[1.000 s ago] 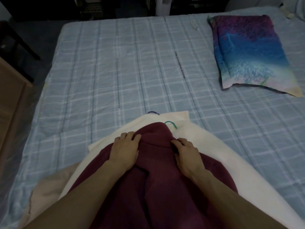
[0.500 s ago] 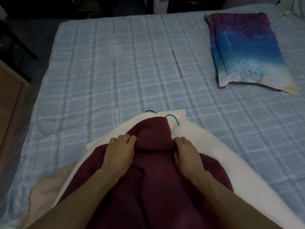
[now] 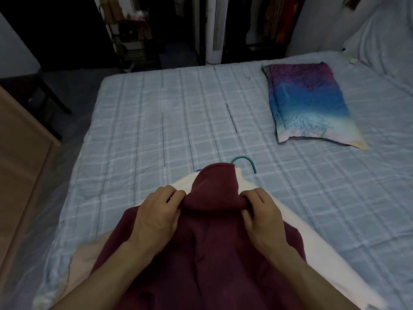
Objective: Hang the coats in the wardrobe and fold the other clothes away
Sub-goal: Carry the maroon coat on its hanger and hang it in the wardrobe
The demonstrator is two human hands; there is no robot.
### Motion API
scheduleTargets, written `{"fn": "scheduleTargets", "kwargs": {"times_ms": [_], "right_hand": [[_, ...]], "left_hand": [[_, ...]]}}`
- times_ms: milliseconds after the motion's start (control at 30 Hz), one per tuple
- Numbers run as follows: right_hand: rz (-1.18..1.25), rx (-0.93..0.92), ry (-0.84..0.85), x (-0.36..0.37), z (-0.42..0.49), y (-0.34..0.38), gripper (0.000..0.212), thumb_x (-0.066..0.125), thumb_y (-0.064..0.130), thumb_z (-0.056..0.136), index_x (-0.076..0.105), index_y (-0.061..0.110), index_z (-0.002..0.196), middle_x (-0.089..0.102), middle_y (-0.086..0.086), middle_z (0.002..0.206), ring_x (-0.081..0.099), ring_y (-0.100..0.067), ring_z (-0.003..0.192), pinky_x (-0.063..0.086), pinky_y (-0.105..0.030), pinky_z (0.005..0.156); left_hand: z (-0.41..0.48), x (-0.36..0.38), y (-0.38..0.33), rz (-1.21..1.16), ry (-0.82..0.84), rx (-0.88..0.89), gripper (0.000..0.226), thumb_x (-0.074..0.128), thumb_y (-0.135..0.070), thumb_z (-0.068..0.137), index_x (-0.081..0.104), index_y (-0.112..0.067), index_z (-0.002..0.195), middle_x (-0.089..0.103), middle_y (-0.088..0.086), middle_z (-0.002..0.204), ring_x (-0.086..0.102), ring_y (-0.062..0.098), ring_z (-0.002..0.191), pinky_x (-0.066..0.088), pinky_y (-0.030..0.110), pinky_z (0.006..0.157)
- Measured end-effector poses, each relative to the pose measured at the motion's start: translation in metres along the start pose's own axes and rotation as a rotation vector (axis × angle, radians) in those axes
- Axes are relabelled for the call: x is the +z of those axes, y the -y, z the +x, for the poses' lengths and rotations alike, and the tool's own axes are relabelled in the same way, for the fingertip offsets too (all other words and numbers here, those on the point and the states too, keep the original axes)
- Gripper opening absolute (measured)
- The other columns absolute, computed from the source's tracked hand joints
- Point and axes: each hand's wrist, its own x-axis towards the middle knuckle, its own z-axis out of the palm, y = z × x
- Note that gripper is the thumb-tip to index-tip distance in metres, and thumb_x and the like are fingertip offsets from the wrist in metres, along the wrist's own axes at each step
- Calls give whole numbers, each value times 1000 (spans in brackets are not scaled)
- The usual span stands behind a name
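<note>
While a maroon coat (image 3: 201, 260) lies spread at the near edge of a bed, a person's two bare hands hold it at the neck. The left hand (image 3: 156, 215) has its fingers curled round a fold of the maroon cloth on the left of the collar, and the right hand (image 3: 266, 218) pinches a matching fold on the right, thumb and fingers closed on the fabric. Between them the coat's upper end rises in a rounded hump, and the hook of a teal hanger (image 3: 244, 161) pokes out just beyond it, resting over the bedcover. A sliver of a second, purple hook (image 3: 197, 170) shows at the hump's left edge; what it belongs to cannot be told. Beneath the coat lies a cream garment (image 3: 317, 253), its pale edges showing on both sides, and under that, at the lower left, a beige cloth (image 3: 87, 260). All rest on a light blue checked bedcover (image 3: 156, 121). A pillow (image 3: 310, 104) in purple, blue and white sits well apart at the far right of the bed. A wooden cabinet (image 3: 20, 157) stands at the left edge of the view. Past the foot of the bed, in dim light, stand a white tower fan (image 3: 215, 30), a dark shelf rack (image 3: 131, 41) and hanging clothes (image 3: 279, 19).
</note>
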Motion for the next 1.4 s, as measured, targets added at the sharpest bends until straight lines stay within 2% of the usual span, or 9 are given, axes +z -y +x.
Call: {"fn": "scheduleTargets", "kwargs": {"times_ms": [133, 267, 467, 567, 700, 1000, 1133, 1300, 1400], "right_hand": [[34, -51, -95, -43, -9, 27, 28, 62, 8, 76, 60, 17, 103, 54, 6, 95, 52, -10, 83, 41, -19, 72], [78, -122, -192, -94, -12, 64, 25, 62, 7, 77, 63, 15, 100, 57, 4, 93, 55, -13, 83, 45, -22, 73], [101, -245, -328, -176, -18, 128, 27, 69, -3, 77, 66, 12, 99, 58, 3, 93, 56, -14, 83, 48, -27, 73], [97, -307, -390, -218, -24, 164, 26, 71, -2, 78, 65, 12, 99, 58, 2, 92, 56, -15, 82, 49, -30, 71], [94, -385, -465, -271, -34, 216, 24, 73, 0, 80, 65, 13, 99, 56, 5, 92, 54, -12, 82, 45, -21, 73], [83, -506, -579, -365, -67, 312, 24, 71, 4, 84, 65, 15, 104, 57, 5, 96, 54, -13, 86, 50, -31, 74], [-118, -533, -677, -382, -82, 340, 19, 74, 10, 82, 68, 17, 99, 63, 4, 90, 51, -18, 87, 38, -34, 75], [-107, -575, -628, -375, -101, 358, 12, 69, 5, 87, 68, 11, 98, 62, 0, 87, 49, -17, 82, 47, -32, 69], [-74, -546, -607, -369, -114, 362, 13, 67, 4, 88, 69, 10, 100, 63, 0, 89, 50, -17, 85, 49, -32, 69]], "left_hand": [[-6, -45, -25, -14, -50, 25, 29, 72, 5, 77, 67, -7, 103, 60, 3, 89, 56, 19, 74, 52, 36, 59], [-13, -97, -51, -8, -123, 46, 35, 72, 7, 72, 65, -9, 103, 59, 2, 90, 57, 21, 75, 52, 39, 60], [-25, -192, -97, 29, -296, 105, 24, 66, 1, 81, 66, -7, 103, 59, 3, 90, 57, 21, 75, 52, 37, 60], [-32, -246, -119, 61, -381, 145, 21, 55, -11, 86, 67, -7, 102, 60, 3, 90, 57, 20, 77, 52, 36, 62], [-48, -315, -146, 93, -463, 174, 22, 55, -13, 87, 67, -7, 103, 60, 4, 91, 57, 21, 78, 53, 38, 64], [-95, -442, -198, 161, -631, 223, 18, 62, -12, 89, 67, -9, 106, 59, 2, 94, 56, 19, 84, 52, 36, 73], [-124, -470, -214, 122, -594, 190, 20, 70, -8, 84, 66, -13, 103, 56, -2, 91, 55, 15, 80, 52, 33, 70], [-157, -477, -217, 66, -477, 138, 16, 68, -15, 86, 64, -22, 100, 51, -12, 89, 52, 6, 73, 49, 22, 64], [-178, -477, -224, 64, -451, 131, 16, 68, -18, 87, 64, -23, 102, 52, -13, 89, 54, 7, 74, 51, 25, 67]]}}
